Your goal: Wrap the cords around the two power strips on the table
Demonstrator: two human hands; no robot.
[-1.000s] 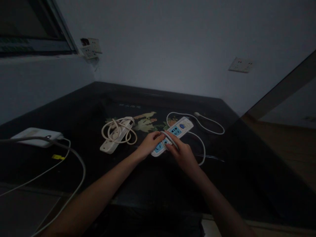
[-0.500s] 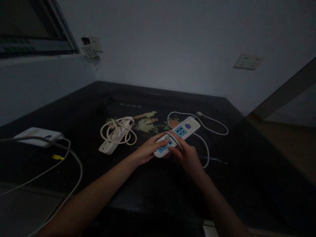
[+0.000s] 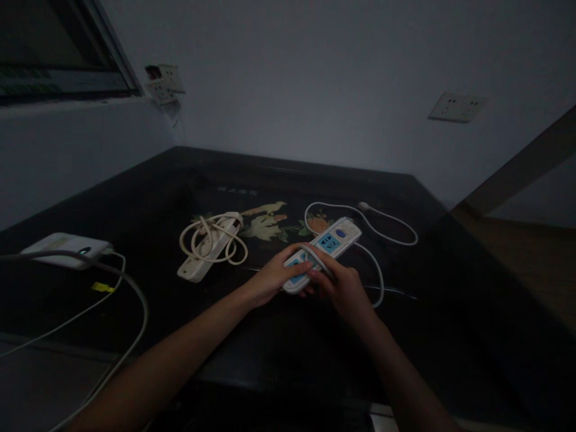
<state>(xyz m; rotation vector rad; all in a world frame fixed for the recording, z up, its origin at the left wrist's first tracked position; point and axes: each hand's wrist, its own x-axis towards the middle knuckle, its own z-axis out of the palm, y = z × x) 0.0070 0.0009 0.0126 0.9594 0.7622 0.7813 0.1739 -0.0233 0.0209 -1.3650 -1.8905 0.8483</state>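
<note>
A white power strip (image 3: pixel 346 231) with blue socket panels and a blue switch lies tilted between my hands, its far end pointing up and right. My left hand (image 3: pixel 272 276) grips the near end, thumb across the lower sockets. Over the strip's middle, my right hand (image 3: pixel 339 279) is closed on the white cord (image 3: pixel 317 255), which crosses the sockets. The rest of this cord loops behind the strip and ends at a plug (image 3: pixel 362 206). To the left, a second white power strip (image 3: pixel 194 269) has its cord coiled around it.
The dark table (image 3: pixel 279 354) has a flower print. A white device (image 3: pixel 67 243) with a cable and yellow tag (image 3: pixel 102 287) is at the left. A grey cable (image 3: pixel 139 318) curves in front. Wall sockets (image 3: pixel 456 107) are at the back.
The power strip's far end has dipped slightly toward me. My left thumb has shifted right across the sockets, and my right fingers have moved down beside the strip's near edge.
</note>
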